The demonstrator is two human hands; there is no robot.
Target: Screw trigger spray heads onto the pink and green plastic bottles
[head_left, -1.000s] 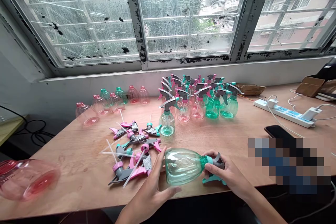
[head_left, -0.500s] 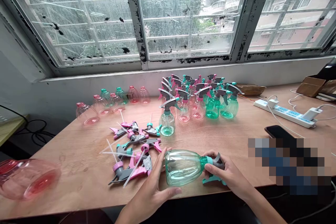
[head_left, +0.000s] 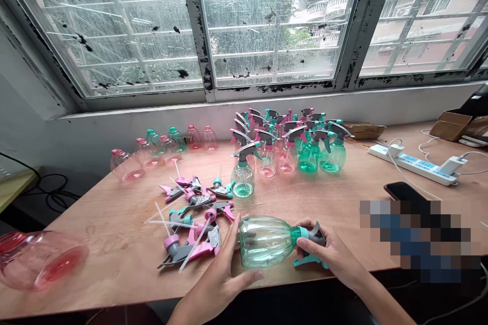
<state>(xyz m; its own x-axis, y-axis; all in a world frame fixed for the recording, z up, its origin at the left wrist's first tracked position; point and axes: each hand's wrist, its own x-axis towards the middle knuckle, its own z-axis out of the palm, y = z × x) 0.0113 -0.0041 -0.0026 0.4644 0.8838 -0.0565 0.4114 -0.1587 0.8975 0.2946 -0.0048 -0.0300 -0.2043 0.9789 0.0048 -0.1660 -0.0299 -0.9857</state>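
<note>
A clear green spray bottle (head_left: 267,241) lies on its side in the air near the table's front edge, its base toward the left. My right hand (head_left: 318,246) is closed round its grey and teal trigger head (head_left: 315,234), thumb by the teal collar. At the base, my left hand (head_left: 229,259) is open, fingers stretched along the end and thumb apart below; whether it bears weight I cannot tell. Left of it lie several loose pink, teal and grey trigger heads (head_left: 190,233) with white tubes. Behind stands a green spray bottle (head_left: 243,180) with its head on.
Several assembled spray bottles (head_left: 288,157) stand by the window wall. Headless pink and green bottles (head_left: 146,152) line the back left. A large pink bottle (head_left: 41,261) is at the near left. On the right are a power strip (head_left: 414,164), cables and a black phone (head_left: 406,192).
The bottle's base has risen very slightly. Both hands keep almost the same places, and the things on the table have not moved.
</note>
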